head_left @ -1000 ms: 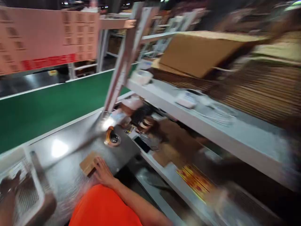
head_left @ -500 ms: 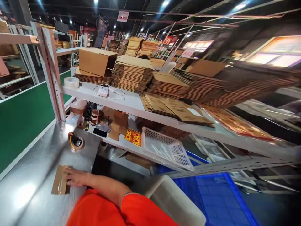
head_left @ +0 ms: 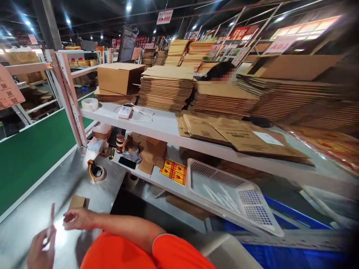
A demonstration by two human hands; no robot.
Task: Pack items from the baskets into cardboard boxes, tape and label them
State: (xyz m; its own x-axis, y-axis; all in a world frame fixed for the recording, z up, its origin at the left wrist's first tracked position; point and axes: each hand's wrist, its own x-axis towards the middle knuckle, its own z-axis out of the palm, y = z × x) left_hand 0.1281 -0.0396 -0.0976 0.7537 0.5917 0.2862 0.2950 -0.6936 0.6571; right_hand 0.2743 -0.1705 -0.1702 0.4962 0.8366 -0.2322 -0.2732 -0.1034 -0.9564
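At the lower left, my left hand (head_left: 42, 244) has its thumb and fingers closed on a thin pale strip (head_left: 52, 213), which stands upright out of the grip. Whether it is a label seen edge-on or something stiff, I cannot tell. My right hand (head_left: 78, 219) is to the right of it, above the metal tabletop, its fingers curled and pinched together; glare hides whatever is between them. Just behind the right hand lies a small cardboard box (head_left: 77, 201), partly covered by that hand. A tape roll with an orange-and-black dispenser (head_left: 95, 172) rests farther back on the metal table (head_left: 58, 183).
A white shelf (head_left: 159, 125) carries flattened cardboard stacks (head_left: 166, 89), a box (head_left: 119, 79) and clear tape (head_left: 89, 104). Below are a phone (head_left: 127, 162), a yellow cutter (head_left: 112, 153), red-yellow stickers (head_left: 174, 171) and a white basket (head_left: 193, 183). A person's head shows behind the stacks.
My left hand has come into view from the lower left with the pale strip. My right hand has left the cardboard box's top and curled its fingers. The camera view has shifted left.
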